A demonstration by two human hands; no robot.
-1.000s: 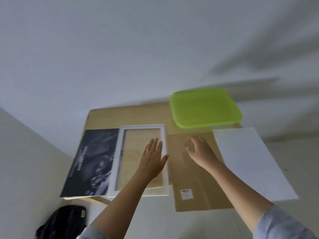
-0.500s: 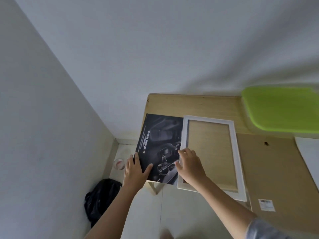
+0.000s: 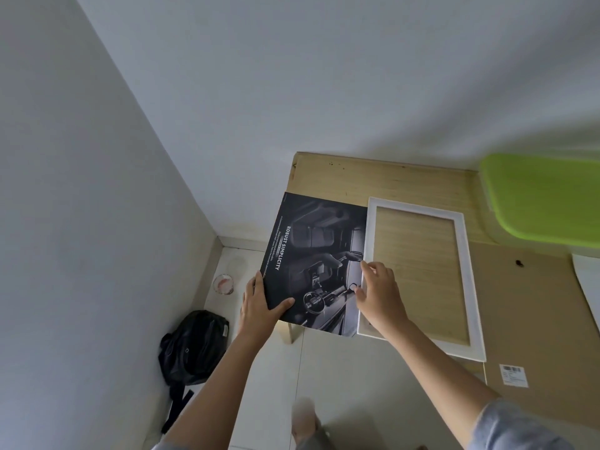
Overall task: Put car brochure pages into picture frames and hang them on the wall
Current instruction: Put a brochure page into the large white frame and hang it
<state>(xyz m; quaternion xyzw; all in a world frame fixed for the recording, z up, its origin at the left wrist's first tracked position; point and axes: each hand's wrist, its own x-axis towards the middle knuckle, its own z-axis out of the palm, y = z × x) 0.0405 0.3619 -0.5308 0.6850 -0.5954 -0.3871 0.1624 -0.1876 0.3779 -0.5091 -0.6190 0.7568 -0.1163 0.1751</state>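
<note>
Brochure page (image 3: 311,258): dark glossy sheet with a car interior and "ROBUST SIMPLICITY" printed along its left side. It sits left of centre in the frame, at the left end of the table, and hangs out over the table's left and near edges.
Left hand (image 3: 259,306): clamped on the page's lower left corner. The thumb is on top of the print and the fingers are tucked under the sheet.
Right hand (image 3: 380,293): draped over the left rail of the picture frame, fingertips bent down right at the seam where the page meets the frame. Honestly can't tell if it's pinching the page edge, the rail, or just resting there.
Picture frame (image 3: 467,287): white and lying flat on the table just right of the page, touching it along the left rail. You can see the wood grain straight through the opening.
Table (image 3: 373,177): light wood, pushed against the wall, with one leg showing under the page.
Backing board (image 3: 535,319): brown sheet on the right, partly under the frame, with a barcode sticker (image 3: 514,375) near its lower edge.
Green lid (image 3: 545,203): bright lime plastic at the upper right, running out of the frame.
White sheet (image 3: 589,280): just a sliver at the right edge.
Floor stuff: black bag (image 3: 194,345) slumped in the lower left by the wall, and a small glass jar (image 3: 223,284) above it in the corner.
</note>
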